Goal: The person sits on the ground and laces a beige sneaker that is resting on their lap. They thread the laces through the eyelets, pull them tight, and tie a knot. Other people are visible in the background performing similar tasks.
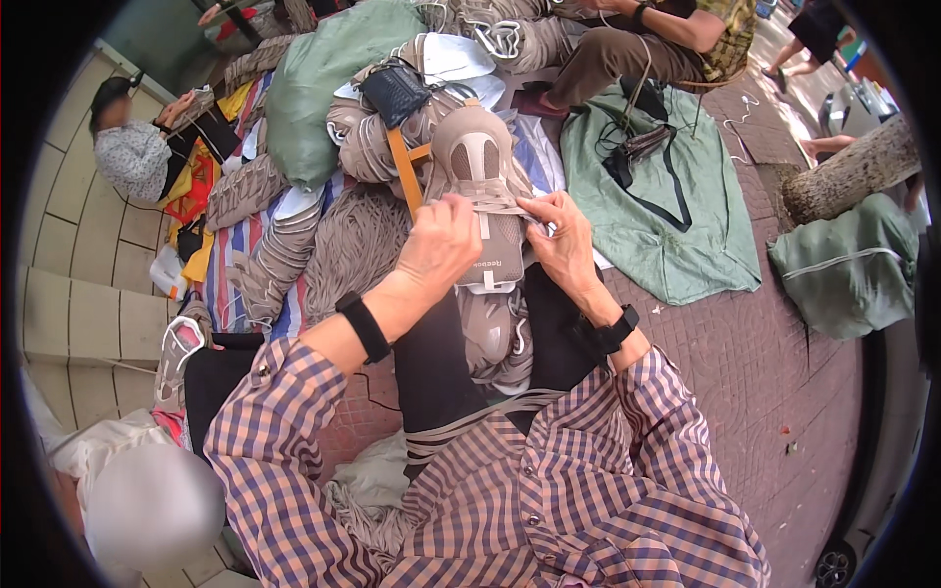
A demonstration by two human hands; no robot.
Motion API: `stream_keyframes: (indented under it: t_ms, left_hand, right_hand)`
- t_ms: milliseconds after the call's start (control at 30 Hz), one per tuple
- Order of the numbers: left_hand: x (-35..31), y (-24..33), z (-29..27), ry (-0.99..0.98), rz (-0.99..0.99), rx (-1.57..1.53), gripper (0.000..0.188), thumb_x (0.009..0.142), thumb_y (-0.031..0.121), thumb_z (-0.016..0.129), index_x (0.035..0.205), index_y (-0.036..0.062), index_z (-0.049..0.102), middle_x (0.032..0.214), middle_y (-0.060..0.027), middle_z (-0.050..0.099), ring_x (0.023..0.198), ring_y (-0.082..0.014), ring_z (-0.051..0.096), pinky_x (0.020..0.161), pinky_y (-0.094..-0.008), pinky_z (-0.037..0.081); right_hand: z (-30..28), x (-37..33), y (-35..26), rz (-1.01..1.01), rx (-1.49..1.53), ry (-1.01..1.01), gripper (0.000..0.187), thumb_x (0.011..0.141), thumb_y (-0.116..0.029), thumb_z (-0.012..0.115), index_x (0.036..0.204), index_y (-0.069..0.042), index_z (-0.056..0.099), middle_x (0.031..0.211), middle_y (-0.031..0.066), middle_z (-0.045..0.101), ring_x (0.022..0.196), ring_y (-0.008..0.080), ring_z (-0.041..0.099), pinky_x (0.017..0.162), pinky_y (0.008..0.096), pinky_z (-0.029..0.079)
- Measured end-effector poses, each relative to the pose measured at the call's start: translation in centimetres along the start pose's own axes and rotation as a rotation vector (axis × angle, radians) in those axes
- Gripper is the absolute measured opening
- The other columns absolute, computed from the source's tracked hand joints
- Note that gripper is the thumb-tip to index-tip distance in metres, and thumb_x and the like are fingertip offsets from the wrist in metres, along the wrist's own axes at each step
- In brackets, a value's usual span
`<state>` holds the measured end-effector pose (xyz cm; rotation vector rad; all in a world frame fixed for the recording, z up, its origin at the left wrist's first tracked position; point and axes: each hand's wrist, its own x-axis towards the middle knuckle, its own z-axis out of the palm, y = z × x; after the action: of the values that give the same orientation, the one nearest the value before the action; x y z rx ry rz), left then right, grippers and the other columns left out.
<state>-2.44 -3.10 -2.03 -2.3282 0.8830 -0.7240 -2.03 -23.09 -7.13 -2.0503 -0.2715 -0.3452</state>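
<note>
1. A person in a checked shirt point(510, 490) works on a grey-taupe shoe upper point(478, 176), which lies between the two hands, just beyond the knees, with its toe pointing away.
2. The hands are apart, one on each side of the upper. The right hand point(564, 230) pinches its edge beside the laces point(502, 204) between thumb and forefinger; the left hand point(443, 240) curls close to the laces, its fingertips turned away, so whether it grips anything cannot be told.
3. The upper looks light, soft and floppy, likely to fold under a pull and unlikely to break; the flat laces seem limp and pliable. The firmest holds are probably the lace-row edges and the padded tongue point(498, 257).
4. Mesh panels meet smooth overlays on a rounded toe, with pale trim near the tongue's end.
5. Around it, ridged bundles of similar uppers point(270, 260) lie on a striped plastic sheet point(223, 284), beside a bulging green sack point(328, 93) and a creased green cloth point(657, 235) spread over textured paving point(720, 392).
</note>
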Motion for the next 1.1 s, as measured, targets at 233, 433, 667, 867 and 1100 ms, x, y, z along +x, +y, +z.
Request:
stream_keyframes:
  t_ms: [233, 433, 667, 867, 1100]
  left_hand:
    - [0.1, -0.3, -1.9, 0.076, 0.272, -0.453, 0.011, 0.074, 0.013, 0.059, 0.082, 0.0044, 0.062, 0.095, -0.0072, 0.055, 0.081, -0.0206, 0.055, 0.066, -0.0304, 0.044]
    - [-0.4, 4.7, -2.6, 0.050, -0.538, -1.203, 0.025, 0.083, 0.003, 0.061, 0.108, 0.0026, 0.056, 0.086, -0.0113, 0.055, 0.073, -0.0265, 0.059, 0.067, -0.0396, 0.048]
    - [1.9, 5.6, -0.3, 0.192, -0.644, -1.205, 0.034, 0.080, 0.007, 0.069, 0.112, 0.0022, 0.057, 0.084, -0.0101, 0.055, 0.064, -0.0248, 0.055, 0.061, -0.0379, 0.046]
    - [4.0, 5.2, 0.9, 0.223, -0.537, -0.828, 0.018, 0.082, 0.010, 0.067, 0.094, 0.0047, 0.054, 0.083, -0.0116, 0.058, 0.071, -0.0316, 0.062, 0.061, -0.0409, 0.049]
    - [-3.4, 4.9, -8.2, -0.279, -0.391, -1.259, 0.011, 0.087, 0.014, 0.053, 0.082, 0.0036, 0.052, 0.062, -0.0190, 0.059, 0.056, -0.0400, 0.060, 0.052, -0.0490, 0.049]
  right_hand:
    - [0.1, -0.2, -0.6, 0.060, 0.015, 0.111, 0.029, 0.069, 0.000, 0.067, 0.098, -0.003, 0.063, 0.096, 0.0139, 0.060, 0.092, 0.0324, 0.060, 0.081, 0.0406, 0.047]
    - [0.3, 0.0, 0.5, -0.070, -0.010, 0.118, 0.031, 0.071, 0.003, 0.063, 0.101, -0.004, 0.067, 0.095, 0.0075, 0.063, 0.072, 0.0191, 0.056, 0.069, 0.0311, 0.049]
    - [0.0, 0.2, 0.9, -0.113, 0.000, 0.104, 0.031, 0.070, 0.003, 0.062, 0.099, -0.004, 0.069, 0.094, 0.0076, 0.065, 0.071, 0.0191, 0.056, 0.069, 0.0307, 0.049]
    - [-0.4, 0.2, 0.4, -0.069, -0.023, 0.084, 0.028, 0.073, 0.000, 0.064, 0.100, -0.004, 0.070, 0.098, 0.0098, 0.066, 0.081, 0.0231, 0.060, 0.075, 0.0336, 0.050]
    - [-6.1, -5.8, -2.8, -0.125, 0.055, -0.267, 0.018, 0.082, -0.004, 0.064, 0.099, -0.005, 0.070, 0.103, 0.0134, 0.066, 0.098, 0.0305, 0.063, 0.084, 0.0378, 0.051]
